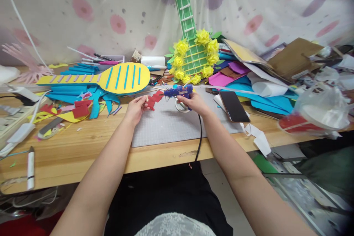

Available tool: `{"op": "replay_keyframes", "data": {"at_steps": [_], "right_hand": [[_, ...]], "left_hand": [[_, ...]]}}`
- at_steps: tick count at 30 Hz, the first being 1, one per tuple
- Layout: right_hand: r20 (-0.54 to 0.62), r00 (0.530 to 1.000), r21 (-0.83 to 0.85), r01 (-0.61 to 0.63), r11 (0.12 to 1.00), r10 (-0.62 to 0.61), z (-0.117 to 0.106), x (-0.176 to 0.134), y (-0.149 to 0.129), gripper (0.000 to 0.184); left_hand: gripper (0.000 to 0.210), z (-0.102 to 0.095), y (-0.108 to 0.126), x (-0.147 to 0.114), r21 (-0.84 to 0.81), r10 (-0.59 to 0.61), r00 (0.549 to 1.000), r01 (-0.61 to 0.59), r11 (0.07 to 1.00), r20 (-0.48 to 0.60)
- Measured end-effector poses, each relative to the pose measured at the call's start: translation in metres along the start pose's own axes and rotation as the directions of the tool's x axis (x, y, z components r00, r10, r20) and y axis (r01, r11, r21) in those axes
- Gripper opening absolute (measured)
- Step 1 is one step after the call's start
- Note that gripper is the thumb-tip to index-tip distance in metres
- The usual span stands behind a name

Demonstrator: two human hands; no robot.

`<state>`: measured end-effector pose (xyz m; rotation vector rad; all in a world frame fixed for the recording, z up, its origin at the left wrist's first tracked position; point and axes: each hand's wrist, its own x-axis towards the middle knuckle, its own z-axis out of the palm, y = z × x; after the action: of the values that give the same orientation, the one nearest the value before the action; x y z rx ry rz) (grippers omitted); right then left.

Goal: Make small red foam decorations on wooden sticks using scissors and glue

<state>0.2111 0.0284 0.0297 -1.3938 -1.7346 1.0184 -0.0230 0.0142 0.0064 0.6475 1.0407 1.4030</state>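
My right hand is wrapped round the handle of a blue hot glue gun. Its nozzle points left, and a long translucent glue stick runs out of its back. My left hand pinches a small pale stick between thumb and forefinger, just left of the nozzle. Beside those fingertips are red paper pieces; I cannot tell whether the fingers also grip one. Under both hands lies a grey cutting mat.
Behind my left hand lies a yellow paddle-shaped cutout with blue strips. A green paper guitar with yellow flowers leans against the curtain. A phone, a bagged cup, a marker and paper scraps lie about. A black cable hangs over the edge.
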Motion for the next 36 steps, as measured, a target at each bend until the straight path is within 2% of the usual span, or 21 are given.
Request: {"op": "replay_keyframes", "data": {"at_steps": [2,5,8,12,16,22,26,31,36], "right_hand": [[-0.143,0.990,-0.035,-0.025,0.999,0.020,-0.013,0.001,0.004,0.043],[-0.346,0.938,-0.070,-0.065,0.995,0.037,-0.034,-0.002,0.015,0.043],[-0.447,0.891,-0.132,-0.156,0.979,0.081,-0.050,-0.009,0.033,0.044],[-0.458,0.878,-0.253,-0.280,0.926,0.141,-0.056,-0.013,0.057,0.046],[-0.509,0.850,-0.351,-0.350,0.869,0.137,-0.053,-0.009,0.067,0.052],[-0.529,0.842,-0.443,-0.381,0.812,0.106,-0.050,-0.001,0.062,0.054],[-0.536,0.838,-0.453,-0.387,0.804,0.102,-0.049,0.003,0.061,0.054],[-0.501,0.856,-0.457,-0.388,0.801,0.129,-0.054,-0.001,0.061,0.054],[-0.451,0.879,-0.517,-0.397,0.759,0.153,-0.058,-0.010,0.053,0.050]], "left_hand": [[0.011,-0.001,0.003,0.000,-0.061,-0.024,1.000,0.024,0.998,0.008],[0.009,-0.003,0.008,0.000,-0.160,-0.046,0.999,0.047,0.986,0.007],[0.008,-0.004,0.013,-0.001,-0.236,-0.042,0.999,0.038,0.971,-0.010],[0.010,-0.005,0.014,0.001,-0.276,-0.036,0.998,0.021,0.961,-0.047],[0.011,-0.006,0.012,0.003,-0.255,-0.036,0.996,0.013,0.967,-0.084],[0.013,-0.007,0.009,0.005,-0.238,-0.019,0.997,0.001,0.971,-0.073],[0.010,-0.008,0.007,0.005,-0.225,-0.007,0.998,-0.007,0.974,-0.060],[0.008,-0.008,0.006,0.006,-0.223,-0.002,0.998,-0.012,0.975,-0.064],[0.007,-0.008,0.008,0.005,-0.192,0.012,0.997,-0.026,0.981,-0.073]]}}
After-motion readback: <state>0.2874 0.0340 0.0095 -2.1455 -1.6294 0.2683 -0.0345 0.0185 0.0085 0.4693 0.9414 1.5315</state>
